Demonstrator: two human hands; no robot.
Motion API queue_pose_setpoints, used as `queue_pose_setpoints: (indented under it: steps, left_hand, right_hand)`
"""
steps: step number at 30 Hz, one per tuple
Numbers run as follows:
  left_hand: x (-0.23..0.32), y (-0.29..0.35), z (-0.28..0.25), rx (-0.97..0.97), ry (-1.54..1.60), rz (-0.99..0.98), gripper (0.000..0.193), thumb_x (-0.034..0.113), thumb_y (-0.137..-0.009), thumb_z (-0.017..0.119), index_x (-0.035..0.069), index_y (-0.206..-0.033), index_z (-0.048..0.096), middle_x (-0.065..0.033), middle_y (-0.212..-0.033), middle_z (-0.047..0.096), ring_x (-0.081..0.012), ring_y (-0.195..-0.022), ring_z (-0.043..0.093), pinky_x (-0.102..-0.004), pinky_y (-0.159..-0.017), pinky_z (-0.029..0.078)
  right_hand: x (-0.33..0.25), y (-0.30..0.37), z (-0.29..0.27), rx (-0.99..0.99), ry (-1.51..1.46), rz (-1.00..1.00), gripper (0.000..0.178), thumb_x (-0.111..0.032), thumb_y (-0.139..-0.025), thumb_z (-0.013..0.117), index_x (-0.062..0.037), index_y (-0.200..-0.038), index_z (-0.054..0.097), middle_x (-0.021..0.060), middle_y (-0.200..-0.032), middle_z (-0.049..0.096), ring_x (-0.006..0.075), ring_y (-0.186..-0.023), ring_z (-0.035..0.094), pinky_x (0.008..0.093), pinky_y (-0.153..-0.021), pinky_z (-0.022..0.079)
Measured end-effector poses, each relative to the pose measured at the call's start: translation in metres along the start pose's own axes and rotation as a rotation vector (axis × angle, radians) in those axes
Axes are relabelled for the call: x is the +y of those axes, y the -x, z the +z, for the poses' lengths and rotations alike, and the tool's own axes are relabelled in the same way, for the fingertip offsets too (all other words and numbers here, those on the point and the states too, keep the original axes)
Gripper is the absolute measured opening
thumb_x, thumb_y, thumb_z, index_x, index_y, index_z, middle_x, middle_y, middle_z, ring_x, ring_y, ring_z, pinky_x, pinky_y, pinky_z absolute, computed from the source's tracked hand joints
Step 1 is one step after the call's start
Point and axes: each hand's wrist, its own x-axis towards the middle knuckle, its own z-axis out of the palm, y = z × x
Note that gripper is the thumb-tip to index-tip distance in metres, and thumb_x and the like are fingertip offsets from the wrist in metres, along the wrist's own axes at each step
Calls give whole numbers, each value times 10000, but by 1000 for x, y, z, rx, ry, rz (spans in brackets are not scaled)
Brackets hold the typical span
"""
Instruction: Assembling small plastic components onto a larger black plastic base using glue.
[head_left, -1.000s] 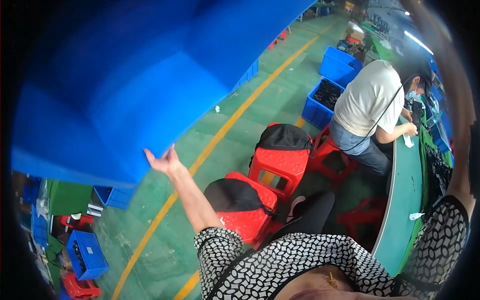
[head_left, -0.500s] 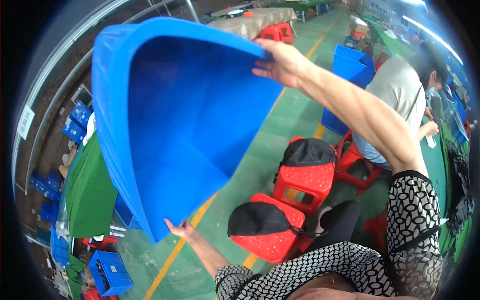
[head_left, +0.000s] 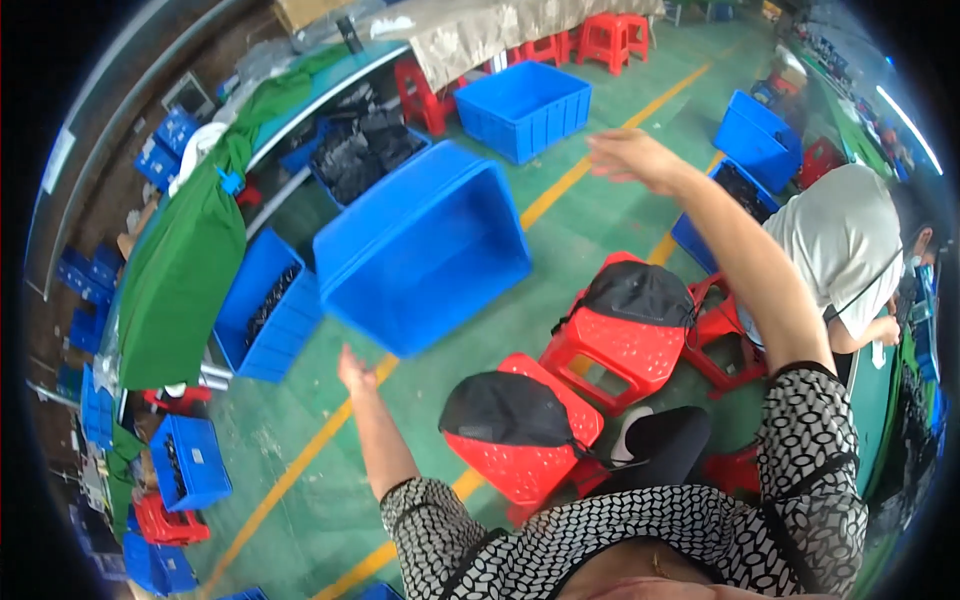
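A large empty blue plastic bin [head_left: 440, 270], tilted with its opening facing me, is just beyond my hands and slightly blurred. Below its near left corner is my left hand [head_left: 357, 370], fingers stretched and apart from it. My right hand [head_left: 635, 158] is held out well to the bin's right, open and holding nothing. Whether the bin touches the floor or is still in the air, I cannot tell.
Other blue bins stand around: one with black items [head_left: 370, 160], an upright one [head_left: 525, 110], another at left [head_left: 265, 305]. Red stools with black bags [head_left: 510, 410] are near my legs. A seated co-worker [head_left: 840, 250] is at right, beside a green-covered table.
Both hands have let go of the blue bin, which has moved away from me and lower. My right hand has swung out to the right; the view has shifted too.
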Motion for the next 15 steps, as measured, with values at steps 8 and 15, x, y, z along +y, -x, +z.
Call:
queue_pose_setpoints:
  steps: [8,15]
  left_hand:
    - [-88,-17,38,84,-120,-229,448,357,-827,604,189,-1220,471,-46,-1081,483,-242,-1007,454,-567,-922,339]
    - [-88,35,144,-112,-59,-211,456,333,-857,607,159,-1260,485,-54,-1086,570,-228,-998,541,-507,-944,380]
  right_hand:
    - [54,122,-71,-45,81,173,419,-277,-923,558,-20,-1253,533,55,-1053,608,111,-873,602,264,-778,481]
    - [75,196,-100,52,23,245,391,-237,-924,570,-2,-1235,540,49,-1016,599,120,-849,603,258,-765,491]
